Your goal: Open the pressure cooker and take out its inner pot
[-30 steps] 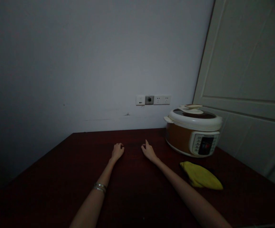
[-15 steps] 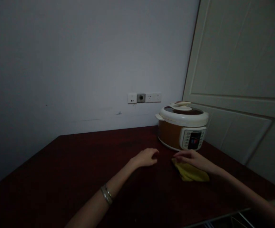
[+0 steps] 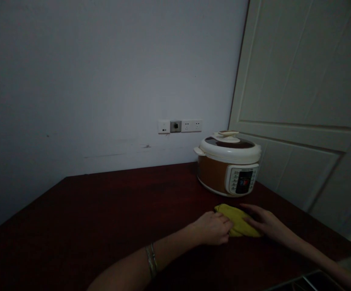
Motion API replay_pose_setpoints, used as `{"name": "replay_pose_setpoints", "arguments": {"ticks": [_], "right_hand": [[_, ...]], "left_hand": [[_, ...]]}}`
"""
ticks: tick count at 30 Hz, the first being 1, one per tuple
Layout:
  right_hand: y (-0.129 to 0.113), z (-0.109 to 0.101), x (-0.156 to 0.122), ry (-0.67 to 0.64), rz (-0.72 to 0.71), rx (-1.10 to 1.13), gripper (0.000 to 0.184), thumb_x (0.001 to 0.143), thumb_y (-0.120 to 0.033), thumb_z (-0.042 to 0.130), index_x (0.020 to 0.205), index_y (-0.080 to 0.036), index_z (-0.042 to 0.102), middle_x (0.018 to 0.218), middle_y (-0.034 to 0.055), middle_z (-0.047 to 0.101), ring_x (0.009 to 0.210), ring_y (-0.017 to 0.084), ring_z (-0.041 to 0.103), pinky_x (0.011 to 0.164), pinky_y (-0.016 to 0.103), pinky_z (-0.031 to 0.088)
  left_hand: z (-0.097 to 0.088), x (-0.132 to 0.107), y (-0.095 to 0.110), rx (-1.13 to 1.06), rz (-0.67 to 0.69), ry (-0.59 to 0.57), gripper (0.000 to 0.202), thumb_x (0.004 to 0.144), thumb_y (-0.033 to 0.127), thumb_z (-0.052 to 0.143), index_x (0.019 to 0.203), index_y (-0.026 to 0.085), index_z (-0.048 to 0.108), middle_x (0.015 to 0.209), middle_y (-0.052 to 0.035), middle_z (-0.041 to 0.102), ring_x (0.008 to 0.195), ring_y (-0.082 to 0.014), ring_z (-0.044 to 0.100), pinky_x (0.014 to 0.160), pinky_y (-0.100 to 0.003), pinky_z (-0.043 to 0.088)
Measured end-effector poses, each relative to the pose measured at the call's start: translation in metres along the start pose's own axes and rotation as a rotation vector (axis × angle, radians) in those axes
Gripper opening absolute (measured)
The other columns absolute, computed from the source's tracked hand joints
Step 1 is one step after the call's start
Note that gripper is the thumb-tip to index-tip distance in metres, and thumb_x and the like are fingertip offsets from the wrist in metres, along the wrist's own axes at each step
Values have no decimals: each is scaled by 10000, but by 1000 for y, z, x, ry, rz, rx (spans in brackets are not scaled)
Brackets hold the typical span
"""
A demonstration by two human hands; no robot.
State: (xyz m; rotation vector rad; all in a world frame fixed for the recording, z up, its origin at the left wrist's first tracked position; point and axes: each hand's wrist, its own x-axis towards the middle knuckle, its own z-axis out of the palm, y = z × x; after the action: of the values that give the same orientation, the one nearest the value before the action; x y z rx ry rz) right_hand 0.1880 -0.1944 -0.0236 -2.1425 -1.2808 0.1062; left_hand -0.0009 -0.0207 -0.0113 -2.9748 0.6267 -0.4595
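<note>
A yellow cloth (image 3: 237,220) lies bunched on the dark red table in front of the cooker. My left hand (image 3: 213,228), with bracelets on its wrist, has its fingers curled over the left end of the cloth. From the other side, my right hand (image 3: 266,222) reaches to the cloth's right part; its thumb and fingers are apart and its fingertips touch the cloth. Just beyond the cloth stands an electric pressure cooker (image 3: 213,171), brown and white, with its lid on and its control panel facing front right.
The dark red tabletop (image 3: 117,206) runs back to a pale wall with a row of sockets (image 3: 191,126). A white panelled door (image 3: 290,161) borders the right side. At the bottom right, beyond the table's front edge, is a dark opening (image 3: 311,281) with thin bright strips.
My left hand has moved right and closed on the cloth's left end. My right hand has shifted right from above the cloth to its right side. The view has turned slightly right.
</note>
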Motion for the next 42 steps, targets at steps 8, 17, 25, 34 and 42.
{"name": "replay_pose_setpoints", "arguments": {"ticks": [8,17,25,34,42], "right_hand": [[15,9,11,-77,82,-18,642,631,-505,538,1148,-131,611,1205,161,612,1102,299,583,987,391,430],[-40,23,36,-317,154,327,658,558,-497,663,1129,-171,632,1144,138,651,1022,316,626,866,376,511],[-176,114,75,-599,-52,593,668,582,-415,709,1166,-133,548,1054,107,675,960,261,635,836,368,501],[-312,237,79,-659,-407,631,488,649,-267,684,1106,-151,559,1028,75,653,921,210,614,794,326,490],[-373,264,55,-543,-599,235,399,770,-287,588,1137,-133,616,1076,114,658,975,234,606,843,319,444]], "left_hand": [[10,10,0,49,-69,56,190,874,239,439,893,154,608,896,-75,694,850,-213,641,660,-321,491],[-35,-47,-22,75,-72,18,146,859,265,491,910,173,594,873,-54,698,822,-185,655,705,-304,468],[-108,-199,-32,76,-288,-162,183,846,196,490,1009,225,568,988,-46,686,928,-161,622,891,-291,393],[-163,-346,-3,146,-572,-336,251,813,107,472,1018,227,554,1043,-54,665,1005,-177,585,980,-317,334],[-162,-404,9,163,-673,-404,271,760,91,514,1003,201,558,1077,-83,651,1032,-198,582,977,-346,356]]}}
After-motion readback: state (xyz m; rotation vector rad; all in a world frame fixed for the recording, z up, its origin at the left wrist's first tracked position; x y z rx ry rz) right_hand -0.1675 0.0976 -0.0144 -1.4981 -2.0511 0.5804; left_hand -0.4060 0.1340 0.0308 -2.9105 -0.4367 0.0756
